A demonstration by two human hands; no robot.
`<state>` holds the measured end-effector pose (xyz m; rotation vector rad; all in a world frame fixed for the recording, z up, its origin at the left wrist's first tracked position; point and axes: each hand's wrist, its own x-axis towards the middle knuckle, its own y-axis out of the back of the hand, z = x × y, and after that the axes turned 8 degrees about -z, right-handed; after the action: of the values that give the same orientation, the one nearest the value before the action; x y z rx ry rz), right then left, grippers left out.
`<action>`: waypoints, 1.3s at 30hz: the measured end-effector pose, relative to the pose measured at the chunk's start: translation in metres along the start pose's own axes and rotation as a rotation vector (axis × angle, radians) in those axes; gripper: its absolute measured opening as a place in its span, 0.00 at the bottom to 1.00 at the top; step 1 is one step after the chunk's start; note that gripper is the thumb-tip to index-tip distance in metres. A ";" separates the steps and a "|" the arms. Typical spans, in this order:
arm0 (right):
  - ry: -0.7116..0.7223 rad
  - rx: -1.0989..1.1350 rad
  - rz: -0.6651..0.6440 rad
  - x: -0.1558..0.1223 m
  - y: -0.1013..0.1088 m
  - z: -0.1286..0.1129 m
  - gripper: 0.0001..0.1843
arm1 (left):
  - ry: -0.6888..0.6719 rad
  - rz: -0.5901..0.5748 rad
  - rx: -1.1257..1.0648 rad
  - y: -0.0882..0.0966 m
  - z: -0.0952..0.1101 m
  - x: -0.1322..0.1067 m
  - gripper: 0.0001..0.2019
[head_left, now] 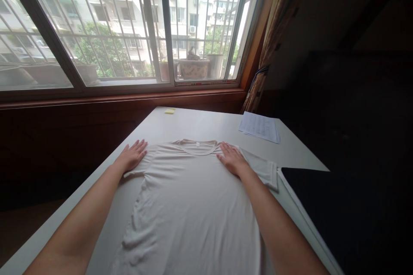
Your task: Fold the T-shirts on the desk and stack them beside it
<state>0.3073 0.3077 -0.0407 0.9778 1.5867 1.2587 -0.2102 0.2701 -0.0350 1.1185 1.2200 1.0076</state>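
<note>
A white short-sleeved T-shirt point(196, 202) lies spread on the white table point(206, 122), its neckline toward the window. Wrinkles run down its left side and across the chest. My left hand point(132, 156) rests flat, fingers stretched out, on the shirt's left sleeve near the table's left edge. On the shoulder just right of the collar lies my right hand point(231, 157), palm down with its fingers extended. The right sleeve reaches out past that hand, its hem toward the dark panel. The shirt's bottom hem is out of view.
Printed sheets of paper point(260, 127) lie at the table's back right, and a yellow sticky note point(169, 111) at the back left. A flat black panel with a pale edge point(348, 215) covers the right side. Beyond the table stands a barred window point(129, 30) with a tied curtain point(263, 64).
</note>
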 end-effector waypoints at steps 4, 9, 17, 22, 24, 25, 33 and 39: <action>-0.002 -0.001 -0.006 0.001 0.001 0.000 0.41 | 0.009 0.010 0.004 0.000 0.000 0.002 0.31; 0.006 -0.001 -0.009 0.002 0.001 0.002 0.41 | 0.012 0.016 0.007 0.001 0.000 0.003 0.31; 0.035 0.000 0.049 -0.001 0.000 -0.002 0.39 | 0.019 0.015 0.021 0.002 -0.001 0.003 0.31; -0.012 0.013 0.158 -0.020 -0.006 0.018 0.35 | 0.020 0.009 0.033 0.001 -0.003 0.006 0.31; -0.069 0.024 0.181 -0.033 -0.011 0.035 0.36 | 0.022 0.004 0.036 0.001 -0.005 0.007 0.31; -0.087 0.027 0.181 -0.041 -0.013 0.044 0.36 | 0.027 0.002 0.037 0.001 -0.006 0.008 0.31; -0.114 0.002 0.091 -0.082 -0.020 0.081 0.35 | 0.170 0.094 0.076 0.011 0.002 -0.001 0.31; -0.121 -0.015 0.043 -0.075 -0.014 0.079 0.36 | -0.011 0.328 0.074 0.016 0.065 -0.035 0.27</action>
<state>0.4049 0.2587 -0.0525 1.0641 1.4686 1.2159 -0.1492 0.2322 -0.0128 1.4117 1.0926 1.2061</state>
